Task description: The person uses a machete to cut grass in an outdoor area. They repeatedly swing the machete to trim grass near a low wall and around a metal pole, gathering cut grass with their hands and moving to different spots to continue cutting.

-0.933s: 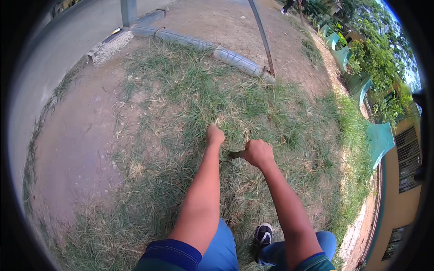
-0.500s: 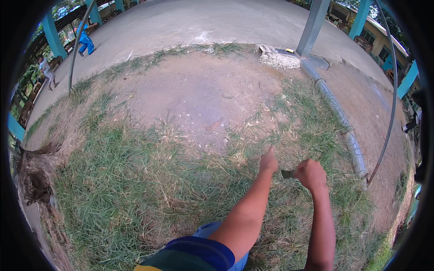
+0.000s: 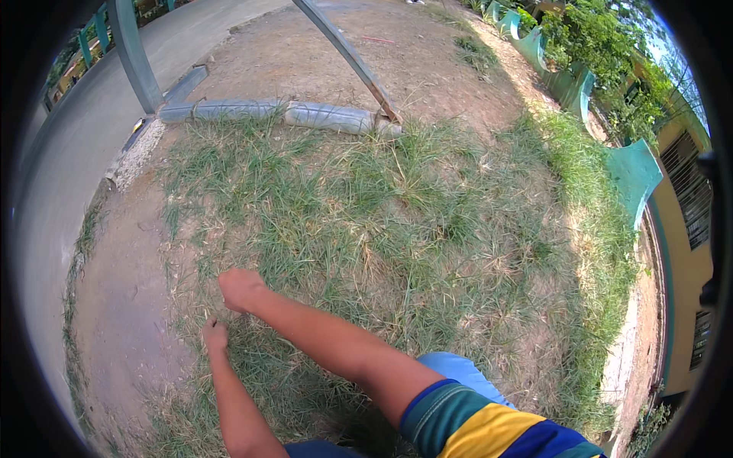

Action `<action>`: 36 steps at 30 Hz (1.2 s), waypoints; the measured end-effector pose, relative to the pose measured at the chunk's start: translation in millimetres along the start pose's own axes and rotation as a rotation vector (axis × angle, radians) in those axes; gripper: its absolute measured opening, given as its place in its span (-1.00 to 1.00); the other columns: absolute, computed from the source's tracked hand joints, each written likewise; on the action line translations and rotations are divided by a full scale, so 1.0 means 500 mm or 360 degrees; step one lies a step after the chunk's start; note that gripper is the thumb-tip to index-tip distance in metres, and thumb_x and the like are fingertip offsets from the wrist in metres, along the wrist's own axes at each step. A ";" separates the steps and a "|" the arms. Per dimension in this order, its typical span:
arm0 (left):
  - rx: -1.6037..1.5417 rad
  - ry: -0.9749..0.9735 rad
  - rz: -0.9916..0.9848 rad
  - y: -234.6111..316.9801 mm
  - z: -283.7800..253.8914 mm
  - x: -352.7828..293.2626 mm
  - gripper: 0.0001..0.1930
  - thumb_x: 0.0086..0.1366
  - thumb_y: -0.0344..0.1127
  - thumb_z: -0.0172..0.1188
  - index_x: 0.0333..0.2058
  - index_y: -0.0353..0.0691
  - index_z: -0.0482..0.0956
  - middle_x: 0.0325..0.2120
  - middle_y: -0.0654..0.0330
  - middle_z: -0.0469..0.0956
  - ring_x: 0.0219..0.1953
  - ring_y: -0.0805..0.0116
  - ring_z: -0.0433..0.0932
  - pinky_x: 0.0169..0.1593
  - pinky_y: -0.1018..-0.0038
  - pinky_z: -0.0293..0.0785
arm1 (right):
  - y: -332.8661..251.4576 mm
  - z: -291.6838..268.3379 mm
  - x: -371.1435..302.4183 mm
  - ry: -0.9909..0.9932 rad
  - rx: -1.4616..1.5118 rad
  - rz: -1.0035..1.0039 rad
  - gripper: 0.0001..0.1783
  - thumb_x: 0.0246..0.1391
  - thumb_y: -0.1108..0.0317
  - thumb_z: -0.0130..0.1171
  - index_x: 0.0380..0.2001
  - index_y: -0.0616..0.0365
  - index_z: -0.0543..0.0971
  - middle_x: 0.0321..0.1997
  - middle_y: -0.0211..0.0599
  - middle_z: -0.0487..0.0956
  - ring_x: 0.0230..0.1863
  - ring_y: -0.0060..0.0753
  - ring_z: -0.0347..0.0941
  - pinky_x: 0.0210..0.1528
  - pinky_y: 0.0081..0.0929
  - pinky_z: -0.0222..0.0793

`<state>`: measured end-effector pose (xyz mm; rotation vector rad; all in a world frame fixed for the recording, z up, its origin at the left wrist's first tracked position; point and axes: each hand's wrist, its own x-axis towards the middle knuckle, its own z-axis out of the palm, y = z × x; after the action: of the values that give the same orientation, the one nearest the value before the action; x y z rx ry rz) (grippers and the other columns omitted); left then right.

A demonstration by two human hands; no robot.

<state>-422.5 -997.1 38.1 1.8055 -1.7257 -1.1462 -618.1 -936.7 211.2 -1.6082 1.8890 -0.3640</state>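
My right hand (image 3: 241, 290) is closed in a fist over the grass (image 3: 359, 252), left of the view's middle. Whatever its fingers wrap is hidden; no blade shows beside it now. Just below and left of it is my left hand (image 3: 216, 334), its fingers curled closed. A small dark spot shows at the top of that hand, too small to name. The two hands are close together but apart, near where grass meets bare soil (image 3: 126, 305). A striped sleeve (image 3: 489, 427) covers my upper right arm.
Grey pipe sections (image 3: 328, 117) lie across the far side of the grass, beside a slanting metal pole (image 3: 347, 53) and an upright post (image 3: 136, 61). Pavement (image 3: 57, 153) runs along the left. On the right stand a green curved barrier (image 3: 635, 175) and a yellow building (image 3: 679, 259).
The view has swung right, bringing the pipe to the far side and the building into sight. Both hands now appear further left. The dark blade in my right hand no longer shows.
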 end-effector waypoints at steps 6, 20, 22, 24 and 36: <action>0.0143 -0.0297 0.0391 0.317 0.147 -0.174 -0.46 0.01 -0.40 0.06 0.05 -0.37 0.34 0.06 -0.08 0.29 0.11 0.08 0.27 0.17 0.34 0.14 | 0.229 -0.178 -0.196 0.0537 0.0505 0.0979 -0.75 -0.13 0.42 0.09 -0.30 0.22 0.55 -0.20 0.02 0.55 -0.12 -0.02 0.49 -0.11 -0.21 0.43; 0.0523 -0.1031 0.1162 0.952 0.025 -0.554 -0.48 0.02 -0.39 0.07 0.02 -0.40 0.35 -0.03 -0.08 0.34 0.04 0.07 0.33 0.11 0.35 0.21 | 0.056 -0.633 -0.924 0.1362 0.0670 0.1891 -0.76 -0.13 0.42 -0.01 -0.36 0.24 0.55 -0.28 0.07 0.55 -0.18 0.07 0.49 -0.16 -0.12 0.43; 0.0583 -0.1178 0.1255 1.035 -0.007 -0.668 -0.48 0.02 -0.40 0.07 0.01 -0.43 0.35 -0.01 -0.10 0.33 0.05 0.07 0.33 0.12 0.35 0.20 | -0.008 -0.664 -1.057 0.1524 0.0692 0.2018 -0.76 -0.11 0.39 0.01 -0.35 0.22 0.56 -0.26 0.06 0.55 -0.18 0.05 0.50 -0.16 -0.15 0.43; 0.0623 -0.1329 0.1372 1.090 -0.029 -0.738 -0.48 0.01 -0.41 0.08 0.01 -0.45 0.35 0.00 -0.13 0.34 0.07 0.07 0.34 0.12 0.36 0.21 | -0.087 -0.679 -1.171 0.1703 0.0774 0.2158 -0.75 -0.09 0.35 0.04 -0.33 0.20 0.57 -0.22 0.04 0.55 -0.18 0.01 0.50 -0.15 -0.19 0.44; 0.0408 -0.2257 0.1376 1.074 -0.047 -1.387 -0.46 -0.03 -0.47 0.09 0.01 -0.50 0.35 -0.02 -0.09 0.41 0.02 0.14 0.41 0.07 0.41 0.27 | -0.459 -0.348 -1.808 0.3636 0.1703 0.2281 -0.75 -0.29 0.33 0.25 -0.44 0.19 0.64 -0.57 -0.24 0.59 -0.61 -0.48 0.50 -0.51 -0.51 0.37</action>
<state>-680.1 -430.1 656.3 -0.1450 -2.9309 -1.8880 -487.5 -152.3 728.8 1.8545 2.1435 -2.2337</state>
